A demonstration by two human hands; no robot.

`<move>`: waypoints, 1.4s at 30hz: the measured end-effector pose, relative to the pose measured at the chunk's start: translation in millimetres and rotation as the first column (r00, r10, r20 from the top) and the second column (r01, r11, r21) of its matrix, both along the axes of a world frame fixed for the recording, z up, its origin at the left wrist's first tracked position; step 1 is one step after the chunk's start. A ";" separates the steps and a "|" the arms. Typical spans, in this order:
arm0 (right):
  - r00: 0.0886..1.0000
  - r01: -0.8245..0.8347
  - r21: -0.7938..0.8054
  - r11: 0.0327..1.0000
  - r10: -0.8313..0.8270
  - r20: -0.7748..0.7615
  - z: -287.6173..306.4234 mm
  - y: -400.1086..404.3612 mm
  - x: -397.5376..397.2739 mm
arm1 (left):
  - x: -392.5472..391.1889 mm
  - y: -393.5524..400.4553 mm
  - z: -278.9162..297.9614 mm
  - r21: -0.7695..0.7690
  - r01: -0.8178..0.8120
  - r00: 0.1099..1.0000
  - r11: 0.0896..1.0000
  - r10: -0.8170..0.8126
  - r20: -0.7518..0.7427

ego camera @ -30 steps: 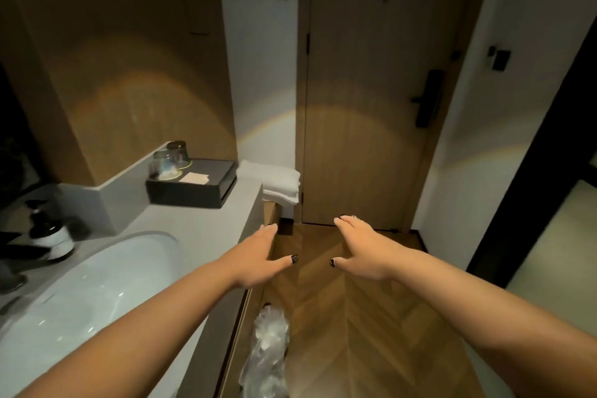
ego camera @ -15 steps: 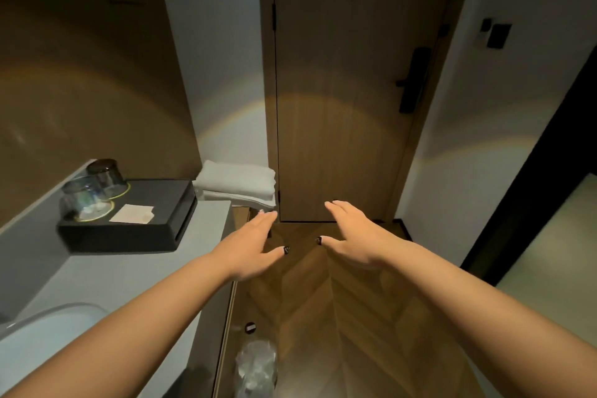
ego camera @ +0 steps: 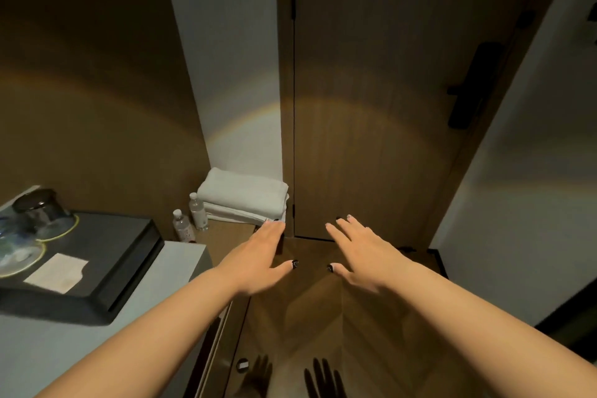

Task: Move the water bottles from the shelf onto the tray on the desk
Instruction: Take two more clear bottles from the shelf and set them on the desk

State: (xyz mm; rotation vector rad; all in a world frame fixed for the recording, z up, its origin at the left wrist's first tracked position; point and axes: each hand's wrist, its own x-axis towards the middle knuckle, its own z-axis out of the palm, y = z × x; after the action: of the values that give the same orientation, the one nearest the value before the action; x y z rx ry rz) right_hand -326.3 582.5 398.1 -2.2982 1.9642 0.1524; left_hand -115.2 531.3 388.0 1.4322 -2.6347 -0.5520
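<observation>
Two small clear water bottles with white caps stand upright on a low wooden shelf (ego camera: 226, 234): one bottle (ego camera: 182, 225) nearer the counter, the other bottle (ego camera: 198, 211) beside a folded towel. My left hand (ego camera: 258, 263) hovers flat and empty just right of the shelf, fingers apart, a short way from the bottles. My right hand (ego camera: 358, 252) is stretched out flat and empty over the wooden floor before the door. A black tray (ego camera: 129, 263) rests on the grey counter at left.
Two upturned glasses (ego camera: 38, 212) and a paper card (ego camera: 56, 272) sit on the black tray. A stack of folded white towels (ego camera: 242, 197) fills the shelf's back. A closed wooden door (ego camera: 387, 107) with a dark handle (ego camera: 471, 84) stands ahead.
The view has moved forward and right past the sink; the shelf and its two bottles have come into sight. Both hands stay open and stretched ahead.
</observation>
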 end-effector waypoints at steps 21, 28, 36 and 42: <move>0.904 -0.411 0.150 0.899 0.424 -0.062 -52.2 -327.4 43.7 | 50.1 -249.1 -87.5 0.225 -0.557 0.777 0.799 0.597 -0.198; 0.856 -0.506 0.207 0.837 0.516 0.008 -67.1 -430.8 93.6 | 79.1 -317.2 -101.3 0.247 -0.707 0.627 0.662 0.749 -0.212; 0.756 -0.644 0.213 0.735 0.654 0.025 -85.1 -526.4 131.3 | 100.5 -373.4 -117.3 0.288 -0.796 0.502 0.532 0.847 -0.175; 0.647 -0.733 0.300 0.611 0.762 0.028 -98.6 -618.3 152.6 | 106.0 -425.8 -127.5 0.312 -0.896 0.278 0.317 0.946 -0.166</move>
State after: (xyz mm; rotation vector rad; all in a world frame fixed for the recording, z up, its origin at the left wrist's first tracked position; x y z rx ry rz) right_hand -173.7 -35.9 299.5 -2.7647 0.7653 0.5913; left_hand -9.2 105.4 260.5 2.3143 -1.0742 -0.7119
